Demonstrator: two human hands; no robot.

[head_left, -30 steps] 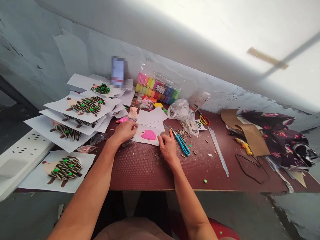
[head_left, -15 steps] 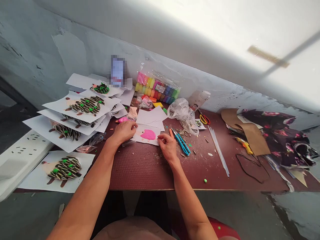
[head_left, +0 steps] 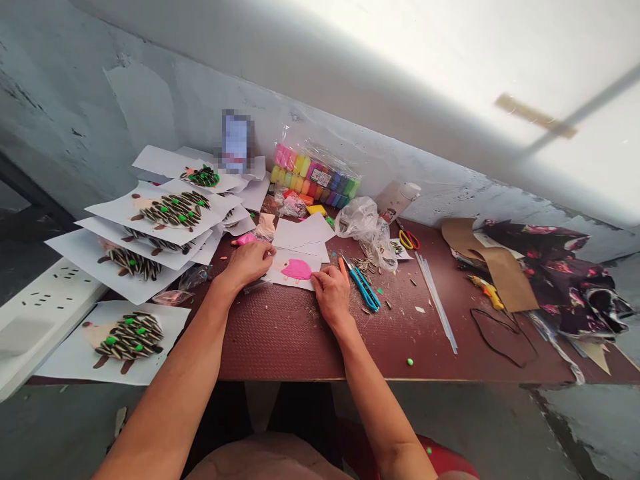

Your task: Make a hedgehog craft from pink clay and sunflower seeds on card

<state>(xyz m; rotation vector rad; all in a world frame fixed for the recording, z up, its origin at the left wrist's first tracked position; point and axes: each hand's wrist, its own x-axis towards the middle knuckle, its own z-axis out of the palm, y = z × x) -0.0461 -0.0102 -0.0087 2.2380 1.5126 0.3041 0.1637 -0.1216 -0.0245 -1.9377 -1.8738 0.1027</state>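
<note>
Judged light and flimsy: paper sheet [head_left: 286,281] bearing soft pink clay [head_left: 297,269], best taken by the bare margins, away from the clay. Located mid-table [head_left: 270,340], between the hands. Left hand [head_left: 249,263] unclenched, laid against the sheet's left edge; right hand [head_left: 333,293] curled onto the lower right corner, grip unclear.

The left forearm [head_left: 173,370] and right forearm [head_left: 373,387] reach forward and inward from the bottom of the view, the left hand [head_left: 249,262] lying palm down with its fingers lightly curled, the right hand [head_left: 333,295] turned inward with its fingers bunched, the hands near each other.
</note>
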